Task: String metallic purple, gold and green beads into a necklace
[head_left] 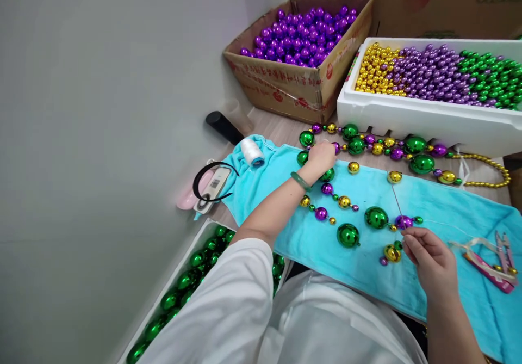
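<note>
My right hand [434,263] is closed in a pinch on a long thin needle [395,198] that points up and away over the blue towel [452,201]. Beside its fingertips lie a purple bead [403,222], a large green bead [376,217] and a gold bead [392,253]. My left hand [322,160], a green bangle at the wrist, reaches to the towel's far edge with curled fingers, at the end of a string of mixed beads [356,146]. Its fingertips are mostly hidden, so what they grip cannot be made out. Short rows of beads [321,213] lie below that hand.
Behind the towel stand a cardboard box [281,89] of purple balls and a white foam box [408,111] of gold, purple and green beads. A thread spool [252,152] and black headband [199,182] lie left. Pink-handled snips [491,271] are at right. Green balls [185,279] fill a low box.
</note>
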Demonstrator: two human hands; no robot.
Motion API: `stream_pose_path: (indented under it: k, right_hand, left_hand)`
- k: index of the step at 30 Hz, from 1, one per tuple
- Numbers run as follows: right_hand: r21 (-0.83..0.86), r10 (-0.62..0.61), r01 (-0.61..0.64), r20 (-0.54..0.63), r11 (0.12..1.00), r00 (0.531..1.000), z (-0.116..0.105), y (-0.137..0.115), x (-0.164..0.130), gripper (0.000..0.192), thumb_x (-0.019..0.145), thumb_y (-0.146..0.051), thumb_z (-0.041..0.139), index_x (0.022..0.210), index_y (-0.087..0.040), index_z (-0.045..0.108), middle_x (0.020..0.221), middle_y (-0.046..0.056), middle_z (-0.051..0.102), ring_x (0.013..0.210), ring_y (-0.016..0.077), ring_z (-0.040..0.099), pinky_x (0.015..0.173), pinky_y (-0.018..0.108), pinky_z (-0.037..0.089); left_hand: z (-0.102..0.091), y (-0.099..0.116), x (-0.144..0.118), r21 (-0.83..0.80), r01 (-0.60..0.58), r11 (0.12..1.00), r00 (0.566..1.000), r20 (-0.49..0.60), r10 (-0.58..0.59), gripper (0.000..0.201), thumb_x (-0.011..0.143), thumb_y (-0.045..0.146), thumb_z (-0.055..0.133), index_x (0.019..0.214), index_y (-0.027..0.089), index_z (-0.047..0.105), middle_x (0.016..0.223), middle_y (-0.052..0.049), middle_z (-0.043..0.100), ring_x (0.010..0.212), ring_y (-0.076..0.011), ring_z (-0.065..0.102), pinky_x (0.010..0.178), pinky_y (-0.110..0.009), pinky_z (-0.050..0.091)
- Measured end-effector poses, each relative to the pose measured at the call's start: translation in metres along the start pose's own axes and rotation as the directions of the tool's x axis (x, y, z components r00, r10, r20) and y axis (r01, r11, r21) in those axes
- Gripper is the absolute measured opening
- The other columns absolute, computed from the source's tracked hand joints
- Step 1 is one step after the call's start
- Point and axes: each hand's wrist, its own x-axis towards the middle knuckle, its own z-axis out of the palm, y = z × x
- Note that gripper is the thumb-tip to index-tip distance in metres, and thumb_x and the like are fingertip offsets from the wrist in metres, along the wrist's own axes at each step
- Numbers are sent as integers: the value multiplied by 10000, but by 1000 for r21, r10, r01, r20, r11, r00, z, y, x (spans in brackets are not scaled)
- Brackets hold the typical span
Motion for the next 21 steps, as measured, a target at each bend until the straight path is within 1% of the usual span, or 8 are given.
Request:
stream_pose_path:
  k: [5,7,8,10,12,14,17,21]
  right_hand:
    - [-51,-66,65,-4,997,998,5,-3,-3,197,804,-351,684,874,-168,678,590,-1,544,527,95,492,458,195,403]
    - [-70,-98,97,-11,993,995,7,-4,-5,196,815,-346,669,896,-168,681,591,-2,549,524,96,490,460,198,406]
    - [-81,-114,113,-14,990,993,8,-3,-6,198,821,-341,662,915,-169,683,596,-2,554,525,95,489,463,200,406]
    - [-108,-143,141,-17,984,990,11,-3,-7,201,832,-332,648,946,-171,685,604,-3,560,527,94,483,468,202,404]
    - [-134,-162,157,-26,978,986,13,-2,-8,192,836,-330,642,937,-173,684,613,-2,565,534,95,488,476,205,405]
    - [-162,-176,168,-38,972,984,15,0,-9,186,833,-337,643,906,-170,681,627,6,573,554,105,506,492,214,415]
    - [-203,-190,179,-36,963,981,16,2,-9,189,833,-345,642,882,-165,677,649,17,586,565,113,514,506,227,421]
    - [-221,-189,175,-46,959,981,15,4,-9,183,846,-341,634,897,-169,674,648,12,590,563,110,514,511,227,417]
  left_hand:
    - [8,-4,3,-46,-115,992,990,79,119,302,778,185,639,1077,177,679,1126,-97,616,1077,-224,587,969,-316,445]
    - [3,1,-2,-268,-160,950,983,49,179,275,816,181,602,1081,187,677,1116,-79,612,1050,-188,595,970,-303,449]
    - [0,4,-7,-479,-157,864,979,37,199,269,845,197,578,1100,186,663,1087,-73,615,1008,-171,610,948,-304,465]
    - [-8,13,-19,-897,-61,438,973,45,228,269,878,242,562,1134,189,623,988,-51,625,885,-145,642,862,-305,508]
    - [-14,24,-35,-994,97,-58,963,78,259,277,855,231,607,1131,208,598,902,-18,632,793,-132,661,778,-285,528]
    - [-18,34,-49,-922,189,-338,960,101,262,273,814,172,651,1082,205,609,874,-6,649,771,-132,673,739,-256,527]
    - [-19,46,-61,-810,290,-510,953,192,236,132,867,226,598,956,139,643,879,-53,687,760,-146,679,702,-245,529]
    - [-16,53,-64,-716,366,-595,931,280,236,309,930,355,511,884,88,660,890,-110,710,752,-144,670,675,-236,525]
